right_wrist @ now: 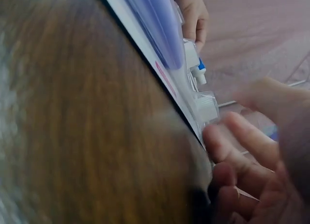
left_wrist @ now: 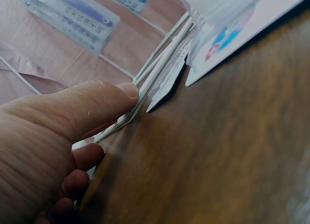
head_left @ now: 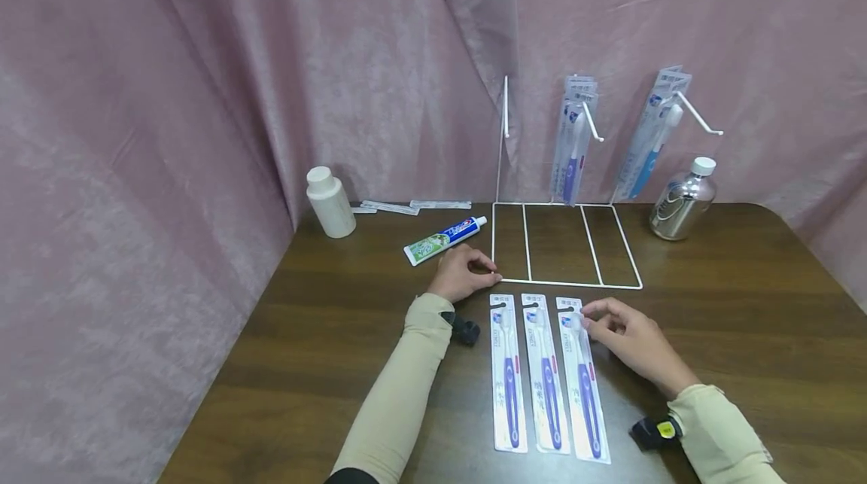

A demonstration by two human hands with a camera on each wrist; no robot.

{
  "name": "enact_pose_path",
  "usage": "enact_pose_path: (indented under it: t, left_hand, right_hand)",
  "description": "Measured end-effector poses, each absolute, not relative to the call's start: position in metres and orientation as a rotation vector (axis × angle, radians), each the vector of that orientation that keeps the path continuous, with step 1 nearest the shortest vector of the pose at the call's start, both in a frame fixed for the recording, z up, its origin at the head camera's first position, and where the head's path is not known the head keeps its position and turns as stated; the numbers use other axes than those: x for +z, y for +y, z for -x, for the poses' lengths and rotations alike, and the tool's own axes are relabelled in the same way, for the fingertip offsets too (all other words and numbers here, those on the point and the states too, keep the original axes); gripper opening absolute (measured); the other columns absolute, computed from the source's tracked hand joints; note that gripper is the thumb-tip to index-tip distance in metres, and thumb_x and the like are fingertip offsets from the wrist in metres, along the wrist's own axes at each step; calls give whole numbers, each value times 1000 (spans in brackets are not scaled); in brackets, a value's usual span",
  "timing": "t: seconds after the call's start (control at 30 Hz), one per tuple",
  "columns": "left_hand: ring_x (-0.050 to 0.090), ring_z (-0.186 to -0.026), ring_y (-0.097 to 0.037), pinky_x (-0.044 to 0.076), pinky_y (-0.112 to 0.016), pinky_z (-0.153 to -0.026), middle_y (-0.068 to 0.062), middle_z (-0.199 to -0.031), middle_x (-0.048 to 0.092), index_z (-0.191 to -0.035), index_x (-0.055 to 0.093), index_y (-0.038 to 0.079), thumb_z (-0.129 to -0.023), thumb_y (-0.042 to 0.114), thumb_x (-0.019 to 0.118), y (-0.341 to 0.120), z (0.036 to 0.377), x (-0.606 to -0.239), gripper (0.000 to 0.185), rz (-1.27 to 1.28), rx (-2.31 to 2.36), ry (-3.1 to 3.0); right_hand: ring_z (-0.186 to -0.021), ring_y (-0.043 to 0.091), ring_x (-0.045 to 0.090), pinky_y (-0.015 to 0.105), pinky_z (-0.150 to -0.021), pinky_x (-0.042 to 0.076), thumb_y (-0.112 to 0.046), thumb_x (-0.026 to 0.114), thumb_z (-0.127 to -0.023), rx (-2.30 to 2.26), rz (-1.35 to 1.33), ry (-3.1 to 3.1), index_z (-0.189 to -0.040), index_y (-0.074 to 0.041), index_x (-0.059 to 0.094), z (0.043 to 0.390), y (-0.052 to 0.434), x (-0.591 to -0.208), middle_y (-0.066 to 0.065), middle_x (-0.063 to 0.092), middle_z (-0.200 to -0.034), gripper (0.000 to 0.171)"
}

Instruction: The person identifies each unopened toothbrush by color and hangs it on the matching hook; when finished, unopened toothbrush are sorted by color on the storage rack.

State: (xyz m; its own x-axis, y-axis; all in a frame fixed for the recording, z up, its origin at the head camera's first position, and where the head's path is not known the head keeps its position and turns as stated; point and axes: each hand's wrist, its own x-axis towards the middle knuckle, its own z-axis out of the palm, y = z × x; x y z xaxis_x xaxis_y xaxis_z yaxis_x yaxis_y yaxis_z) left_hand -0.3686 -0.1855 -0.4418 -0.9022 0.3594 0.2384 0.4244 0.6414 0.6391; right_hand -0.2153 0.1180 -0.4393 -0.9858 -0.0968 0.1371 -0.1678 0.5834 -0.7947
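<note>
Three packaged toothbrushes lie side by side on the table: a left pack [head_left: 508,371], a middle pack [head_left: 546,371] and a right pack [head_left: 583,378], each with a purple handle. At the front left corner of a white wire display rack [head_left: 562,283], my left hand [head_left: 463,273] pinches the wire between thumb and fingers. My right hand [head_left: 633,337] is at the upper right edge of the right pack, thumb and index finger apart. In the right wrist view, the fingertips [right_wrist: 215,136] are close by the pack's edge; whether they touch it is unclear.
More packaged toothbrushes hang on the rack's middle hook [head_left: 572,141] and right hook [head_left: 701,119]; a left hook [head_left: 506,108] is bare. Around stand a toothpaste tube [head_left: 443,241], a white bottle [head_left: 330,204], a silver bottle [head_left: 684,202] and flat strips [head_left: 440,205] by the curtain.
</note>
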Motion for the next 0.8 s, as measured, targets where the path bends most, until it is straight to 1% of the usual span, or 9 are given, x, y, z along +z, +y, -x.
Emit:
enact_pose_path:
  t: [0.07, 0.17, 0.3, 0.43, 0.63, 0.7, 0.8]
  left_hand:
    - [59, -99, -11, 42, -33, -96, 8, -101, 70, -93, 82, 22, -83, 32, 91, -185, 369, -443, 17, 660, -1123, -2761]
    - [58, -98, -10, 43, -32, -94, 9, -101, 69, -93, 82, 23, -83, 33, 91, -184, 370, -446, 17, 667, -1138, -2758]
    - [57, -98, -10, 42, -31, -92, 8, -100, 67, -93, 82, 24, -83, 34, 91, -183, 369, -448, 17, 650, -1141, -2764]
    - [56, -99, -12, 41, -34, -95, 7, -101, 66, -93, 82, 23, -83, 34, 91, -183, 367, -444, 17, 629, -1137, -2774]
    - [57, -100, -13, 41, -35, -97, 5, -102, 67, -96, 83, 22, -84, 33, 90, -184, 366, -438, 18, 644, -1120, -2777]
    - [57, -101, -14, 41, -35, -97, 5, -103, 67, -95, 82, 22, -84, 33, 90, -185, 366, -437, 18, 640, -1120, -2780]
    - [57, -101, -14, 41, -35, -98, 6, -103, 67, -95, 82, 22, -84, 33, 90, -186, 365, -439, 18, 630, -1130, -2798]
  right_hand:
    - [-67, 10, 53, 28, -59, 44, -24, 78, -97, 1315, -325, -2745, -122, -8, 70, 215, 120, -440, -2, 64, -81, 30]
    - [-65, 7, 51, 28, -60, 43, -25, 82, -93, 1251, -411, -2768, -127, -9, 69, 214, 122, -441, -6, 62, -79, 40]
    - [-62, 6, 47, 28, -60, 40, -29, 83, -92, 1172, -424, -2800, -132, -9, 67, 213, 120, -441, -8, 58, -77, 48]
    - [-62, 8, 47, 28, -60, 40, -32, 82, -93, 1115, -369, -2807, -132, -9, 70, 213, 115, -440, -7, 56, -75, 46]
    - [-77, 15, 55, 36, -69, 44, -31, 84, -91, 1089, -279, -2742, -127, -12, 74, 214, 108, -438, -3, 65, -89, 42]
    - [-76, 16, 57, 35, -69, 45, -29, 84, -91, 1122, -269, -2709, -127, -13, 75, 213, 108, -438, -2, 68, -90, 40]
    - [-69, 13, 58, 31, -63, 46, -26, 83, -93, 1191, -256, -2653, -130, -15, 74, 211, 107, -437, -3, 70, -85, 40]
